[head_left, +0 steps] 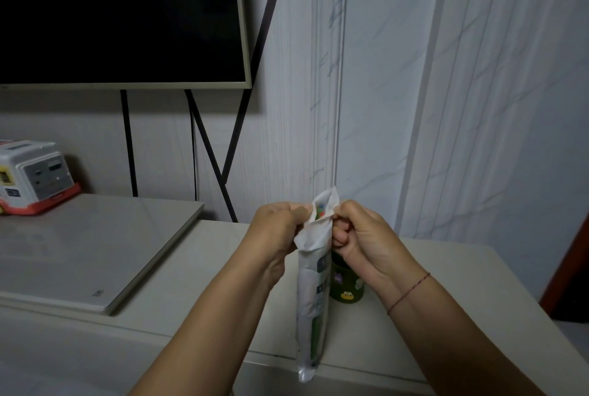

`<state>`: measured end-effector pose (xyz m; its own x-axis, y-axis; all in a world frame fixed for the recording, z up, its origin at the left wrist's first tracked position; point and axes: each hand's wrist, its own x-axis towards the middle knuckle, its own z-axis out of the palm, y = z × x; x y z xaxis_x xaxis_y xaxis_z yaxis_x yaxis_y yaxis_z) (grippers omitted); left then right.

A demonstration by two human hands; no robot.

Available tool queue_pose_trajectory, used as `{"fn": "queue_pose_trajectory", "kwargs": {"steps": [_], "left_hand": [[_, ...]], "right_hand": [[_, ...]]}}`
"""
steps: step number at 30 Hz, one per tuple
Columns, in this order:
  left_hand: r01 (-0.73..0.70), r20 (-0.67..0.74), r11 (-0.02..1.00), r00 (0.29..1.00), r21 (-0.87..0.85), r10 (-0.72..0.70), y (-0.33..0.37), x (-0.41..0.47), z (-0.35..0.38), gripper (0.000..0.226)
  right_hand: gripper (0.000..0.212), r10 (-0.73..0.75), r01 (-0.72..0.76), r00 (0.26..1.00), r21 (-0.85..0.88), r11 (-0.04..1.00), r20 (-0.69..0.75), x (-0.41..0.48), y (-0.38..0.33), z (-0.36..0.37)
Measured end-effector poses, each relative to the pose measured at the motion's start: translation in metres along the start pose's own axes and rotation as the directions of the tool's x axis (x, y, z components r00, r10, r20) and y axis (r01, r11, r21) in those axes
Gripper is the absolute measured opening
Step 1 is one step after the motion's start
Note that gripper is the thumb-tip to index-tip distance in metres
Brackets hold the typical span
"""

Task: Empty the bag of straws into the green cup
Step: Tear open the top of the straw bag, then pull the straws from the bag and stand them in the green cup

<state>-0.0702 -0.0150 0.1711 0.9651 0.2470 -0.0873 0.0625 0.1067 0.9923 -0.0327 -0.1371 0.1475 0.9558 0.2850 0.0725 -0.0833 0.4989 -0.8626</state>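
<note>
Two hands hold one bag (314, 300) by its top. The left hand (280, 226) pinches the left lip of the mouth with curled fingers, and the right hand (366, 236) pinches the right lip, its other fingers tucked into a fist. Between them the mouth gapes a little, and coloured straw ends (319, 212) show just inside. A thin red bracelet (409, 293) circles the right wrist.

The bag is long and narrow, white with green print, and it stands nearly upright in front of the person. Its lower end reaches the near edge of the counter (446, 268); whether it rests there cannot be told.

The cup (347, 284) stands on the counter just behind the bag and to its right, below the right hand. It is dark green with small cartoon figures, upright, its rim partly hidden by that hand and the bag.

Further left on the counter lies a flat pale slab (79, 252), and at its far corner sits a white and red toy bus (35, 175). Above hangs a dark screen (121, 13) with black cables (129, 146) running down the wall beneath it.
</note>
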Motion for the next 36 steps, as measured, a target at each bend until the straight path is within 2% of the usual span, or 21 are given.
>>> {"fn": "queue_pose_trajectory", "kwargs": {"steps": [3,6,8,11,14,15,17,19,20,23,24,25,27,29,32,34,36], "left_hand": [[-0.017,-0.053,0.998,0.998,0.068,0.020,0.003,0.003,-0.007,0.014],[-0.092,-0.099,0.967,0.988,0.239,0.119,0.009,0.005,-0.016,0.017],[-0.143,-0.121,0.911,0.971,0.387,0.204,0.014,0.006,-0.024,0.019],[-0.200,-0.062,0.756,0.951,0.623,0.303,0.025,0.008,-0.033,0.016],[-0.254,0.055,0.464,0.915,0.849,0.400,0.037,0.007,-0.032,0.016],[-0.288,0.109,0.394,0.902,0.873,0.418,0.040,0.007,-0.030,0.015],[-0.365,0.215,0.343,0.889,0.866,0.404,0.044,0.008,-0.027,0.012],[-0.424,0.284,0.368,0.882,0.827,0.377,0.045,0.009,-0.024,0.012],[-0.443,0.301,0.387,0.877,0.808,0.375,0.045,0.011,-0.024,0.012],[-0.494,0.350,0.487,0.865,0.720,0.359,0.047,0.014,-0.028,0.012],[-0.508,0.384,0.541,0.861,0.670,0.332,0.047,0.014,-0.029,0.012],[-0.518,0.427,0.596,0.853,0.614,0.302,0.046,0.014,-0.031,0.011],[-0.534,0.496,0.665,0.825,0.523,0.272,0.045,0.015,-0.034,0.010],[-0.539,0.520,0.686,0.812,0.490,0.267,0.043,0.018,-0.035,0.009],[-0.513,0.506,0.715,0.824,0.474,0.256,0.038,0.021,-0.034,0.010],[-0.482,0.440,0.777,0.848,0.405,0.297,0.033,0.024,-0.034,0.014],[-0.460,0.272,0.813,0.884,0.357,0.381,0.027,0.027,-0.036,0.021]], "right_hand": [[0.026,0.028,-0.028,1.000,-0.052,0.998,-0.007,-0.001,-0.005,-0.002],[0.028,0.024,-0.030,0.999,-0.212,0.977,-0.030,-0.003,-0.016,-0.004],[0.030,0.018,-0.029,0.999,-0.314,0.949,-0.037,-0.005,-0.025,-0.005],[0.032,0.022,-0.035,0.999,-0.451,0.892,-0.034,-0.006,-0.035,-0.006],[0.032,-0.007,-0.012,0.999,-0.561,0.828,-0.032,-0.004,-0.040,-0.007],[0.031,-0.026,0.008,0.999,-0.584,0.812,-0.021,-0.004,-0.040,-0.007],[0.027,-0.057,0.063,0.998,-0.596,0.800,0.030,-0.002,-0.039,-0.008],[0.014,-0.074,0.122,0.991,-0.557,0.821,0.109,-0.001,-0.035,-0.009],[0.019,-0.063,0.134,0.986,-0.515,0.847,0.153,0.000,-0.032,-0.013],[0.091,0.046,0.075,0.952,-0.376,0.923,0.303,0.009,-0.021,-0.035],[0.102,0.095,0.061,0.932,-0.412,0.909,0.350,0.011,-0.017,-0.042],[0.104,0.141,0.072,0.911,-0.484,0.872,0.388,0.011,-0.013,-0.045],[0.095,0.230,0.079,0.874,-0.594,0.801,0.428,0.012,-0.005,-0.047],[0.079,0.302,0.052,0.843,-0.627,0.777,0.445,0.011,0.002,-0.044],[0.052,0.277,0.063,0.865,-0.638,0.768,0.419,0.009,0.010,-0.042],[0.040,0.207,0.053,0.906,-0.585,0.809,0.368,0.008,0.015,-0.043],[0.033,0.152,0.042,0.938,-0.539,0.841,0.311,0.007,0.018,-0.043]]}}
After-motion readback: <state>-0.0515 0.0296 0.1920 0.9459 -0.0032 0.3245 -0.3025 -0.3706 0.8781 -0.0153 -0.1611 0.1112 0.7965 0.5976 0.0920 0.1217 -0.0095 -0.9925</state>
